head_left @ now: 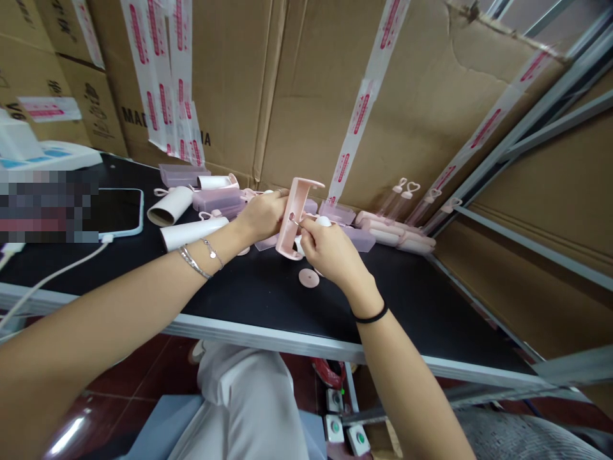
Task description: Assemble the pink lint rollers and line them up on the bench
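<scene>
My left hand (265, 214) grips a pink U-shaped plastic frame (290, 223) by its far side and holds it up on end above the table. My right hand (330, 248) is closed at the frame's near side, its fingertips by a small hole in the flat middle piece. Something thin shows at those fingertips, too small to name. Below, on the table, lies a pink round disc (309, 278) with a small centre hole. Behind my hands, partly hidden, are clear purple plastic boxes (217, 199) and other pink parts.
White tubes (175, 206) lie left on the black table (268, 300). Pink rollers (400, 235) and clear tubes with heart-shaped loops (410, 189) stand at the right. A phone (119, 211) with a white cable (62, 271) is far left. Cardboard (306, 83) walls the back; metal shelf bars (541, 134) border the right.
</scene>
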{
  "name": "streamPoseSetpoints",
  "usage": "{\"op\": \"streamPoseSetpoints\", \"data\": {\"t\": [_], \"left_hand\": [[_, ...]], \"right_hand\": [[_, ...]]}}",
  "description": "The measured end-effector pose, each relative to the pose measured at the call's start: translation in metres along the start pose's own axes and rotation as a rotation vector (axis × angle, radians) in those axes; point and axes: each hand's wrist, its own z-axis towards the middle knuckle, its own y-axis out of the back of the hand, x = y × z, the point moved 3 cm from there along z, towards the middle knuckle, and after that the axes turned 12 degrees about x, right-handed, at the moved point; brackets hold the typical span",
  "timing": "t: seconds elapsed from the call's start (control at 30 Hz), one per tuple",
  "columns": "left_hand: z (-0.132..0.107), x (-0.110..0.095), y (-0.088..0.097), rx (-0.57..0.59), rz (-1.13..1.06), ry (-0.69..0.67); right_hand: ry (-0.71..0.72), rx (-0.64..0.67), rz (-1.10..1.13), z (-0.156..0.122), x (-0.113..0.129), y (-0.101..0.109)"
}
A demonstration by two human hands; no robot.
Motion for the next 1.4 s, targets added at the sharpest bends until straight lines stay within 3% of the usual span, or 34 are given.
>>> {"op": "streamPoseSetpoints", "data": {"t": [0.2, 0.6, 0.83, 1.03, 1.13, 1.4], "left_hand": [[0.001, 0.001, -0.005, 0.120, 0.166, 0.019], [0.006, 0.000, -0.013, 0.262, 0.339, -0.003], [0.006, 0.000, -0.011, 0.306, 0.340, 0.033], [0.009, -0.011, -0.019, 0.320, 0.301, 0.008], [0.011, -0.008, -0.019, 0.291, 0.298, 0.050], [0.003, -0.001, -0.011, 0.052, 0.180, 0.071]], "right_hand": [[-0.027, 0.075, 0.038, 0.000, -0.001, -0.002], [-0.075, 0.092, 0.045, 0.006, -0.007, -0.012], [-0.069, 0.086, 0.083, 0.011, -0.006, -0.019], [-0.144, 0.076, 0.088, 0.013, -0.008, -0.022], [-0.110, 0.035, 0.123, 0.012, -0.011, -0.015], [-0.018, -0.019, 0.121, 0.006, -0.007, -0.004]]}}
